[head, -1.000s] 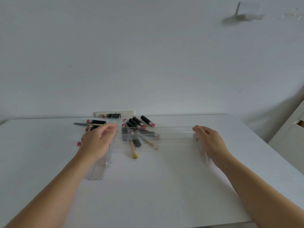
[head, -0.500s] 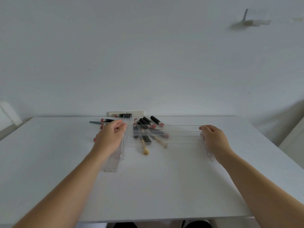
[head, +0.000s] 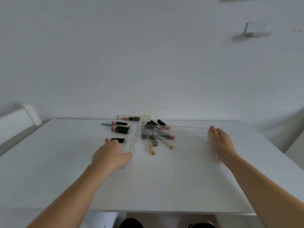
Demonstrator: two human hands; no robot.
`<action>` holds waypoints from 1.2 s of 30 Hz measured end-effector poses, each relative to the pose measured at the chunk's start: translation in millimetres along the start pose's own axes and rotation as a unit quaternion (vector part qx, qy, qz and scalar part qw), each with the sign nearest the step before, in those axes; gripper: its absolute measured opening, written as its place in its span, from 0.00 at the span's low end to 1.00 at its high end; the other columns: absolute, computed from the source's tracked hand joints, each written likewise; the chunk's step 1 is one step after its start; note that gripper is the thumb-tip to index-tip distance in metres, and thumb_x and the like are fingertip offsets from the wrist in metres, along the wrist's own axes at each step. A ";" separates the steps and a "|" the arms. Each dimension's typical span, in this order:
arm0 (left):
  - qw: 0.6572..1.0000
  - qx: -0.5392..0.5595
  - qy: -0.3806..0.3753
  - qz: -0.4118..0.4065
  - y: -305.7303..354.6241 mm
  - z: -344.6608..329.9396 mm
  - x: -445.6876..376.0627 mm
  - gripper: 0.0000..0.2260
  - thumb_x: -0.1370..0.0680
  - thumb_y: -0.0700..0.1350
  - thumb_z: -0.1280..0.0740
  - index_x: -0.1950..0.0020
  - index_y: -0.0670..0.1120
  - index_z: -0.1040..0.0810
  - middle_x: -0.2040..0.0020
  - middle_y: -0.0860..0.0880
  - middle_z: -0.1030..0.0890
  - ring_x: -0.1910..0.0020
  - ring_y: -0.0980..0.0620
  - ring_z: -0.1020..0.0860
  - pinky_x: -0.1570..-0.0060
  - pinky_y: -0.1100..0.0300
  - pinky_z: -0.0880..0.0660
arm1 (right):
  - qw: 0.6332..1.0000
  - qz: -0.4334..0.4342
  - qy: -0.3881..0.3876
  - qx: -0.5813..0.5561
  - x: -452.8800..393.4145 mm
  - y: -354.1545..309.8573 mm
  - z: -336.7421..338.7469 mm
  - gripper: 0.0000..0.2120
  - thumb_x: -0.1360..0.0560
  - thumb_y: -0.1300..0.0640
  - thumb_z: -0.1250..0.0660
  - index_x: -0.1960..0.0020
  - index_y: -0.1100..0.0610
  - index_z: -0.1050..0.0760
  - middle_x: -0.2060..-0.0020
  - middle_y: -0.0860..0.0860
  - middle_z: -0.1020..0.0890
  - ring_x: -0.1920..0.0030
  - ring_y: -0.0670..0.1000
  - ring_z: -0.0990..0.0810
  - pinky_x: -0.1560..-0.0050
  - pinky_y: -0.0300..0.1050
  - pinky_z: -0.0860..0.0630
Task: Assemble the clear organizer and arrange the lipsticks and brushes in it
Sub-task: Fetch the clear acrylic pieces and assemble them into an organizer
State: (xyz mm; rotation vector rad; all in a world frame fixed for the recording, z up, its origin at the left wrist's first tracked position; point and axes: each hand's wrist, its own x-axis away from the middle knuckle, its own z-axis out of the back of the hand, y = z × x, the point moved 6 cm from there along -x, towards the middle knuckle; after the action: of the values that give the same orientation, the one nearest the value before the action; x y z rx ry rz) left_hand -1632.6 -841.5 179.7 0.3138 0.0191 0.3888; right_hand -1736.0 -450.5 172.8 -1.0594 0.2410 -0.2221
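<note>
Clear organizer parts lie on a white table (head: 164, 186). My left hand (head: 110, 156) holds the near end of a long clear side piece (head: 132, 137) that runs away from me. My right hand (head: 219, 142) rests on the right clear end piece (head: 213, 153), where several thin clear dividers (head: 189, 133) meet it. Black lipsticks with red ends (head: 120, 128) lie left of the side piece; more lipsticks (head: 156, 125) and two wooden-handled brushes (head: 152, 147) lie under the dividers.
A white socket strip (head: 143, 116) sits against the wall behind the lipsticks. A dark grey brush handle (head: 106, 124) lies at the far left of the pile. A white radiator (head: 16, 119) stands left of the table. My feet show below the table's front edge.
My left hand has slid back along the clear side piece to its near end, uncovering the lipsticks. The camera has tilted down. My right hand stays at the right end piece.
</note>
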 end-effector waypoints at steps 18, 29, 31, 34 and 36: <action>0.962 0.183 0.146 -0.140 -29.3 57.1 2.0 0.10 0.28 0.52 0.24 0.49 0.53 0.19 0.57 0.55 0.21 0.62 0.57 0.22 0.63 0.60 0.26 | 0.999 0.036 0.015 -0.031 -7.3 -7.5 26.5 0.23 0.21 0.44 0.42 0.43 0.64 0.24 0.48 0.63 0.19 0.47 0.65 0.21 0.47 0.62 0.23; 0.924 0.118 0.074 -0.357 51.9 36.0 -8.2 0.20 0.25 0.47 0.24 0.33 0.50 0.20 0.39 0.56 0.23 0.36 0.56 0.28 0.37 0.62 0.36 | 0.975 0.209 -0.070 0.006 26.9 -39.1 41.6 0.16 0.20 0.46 0.35 0.33 0.44 0.25 0.43 0.39 0.19 0.47 0.33 0.22 0.51 0.27 0.28; 0.917 0.119 0.081 -0.372 56.7 31.3 -9.6 0.20 0.25 0.46 0.24 0.33 0.49 0.20 0.42 0.57 0.24 0.38 0.57 0.29 0.40 0.65 0.38 | 0.970 0.231 -0.078 0.017 34.2 -33.7 42.8 0.14 0.21 0.48 0.33 0.36 0.42 0.24 0.43 0.39 0.18 0.47 0.35 0.21 0.48 0.30 0.28; 0.912 0.123 0.084 -0.383 61.2 25.7 -12.4 0.20 0.24 0.47 0.25 0.33 0.49 0.20 0.44 0.59 0.25 0.42 0.61 0.31 0.43 0.66 0.39 | 0.965 0.244 -0.089 0.039 40.7 -23.2 45.3 0.17 0.25 0.48 0.27 0.38 0.39 0.24 0.44 0.35 0.20 0.46 0.37 0.22 0.48 0.30 0.28; 0.911 0.124 0.082 -0.386 63.5 21.6 -13.9 0.20 0.24 0.47 0.25 0.32 0.51 0.21 0.44 0.60 0.25 0.42 0.61 0.31 0.42 0.65 0.39 | 0.959 0.259 -0.094 0.069 43.1 -16.8 45.8 0.19 0.27 0.48 0.25 0.37 0.40 0.24 0.43 0.35 0.21 0.45 0.38 0.22 0.47 0.29 0.29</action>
State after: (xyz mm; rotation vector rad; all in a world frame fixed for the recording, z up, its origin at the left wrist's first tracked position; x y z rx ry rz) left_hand -1667.3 -797.4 219.0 0.4955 0.3505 -0.3824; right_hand -1682.3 -433.0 205.1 -0.8389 0.3168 0.3287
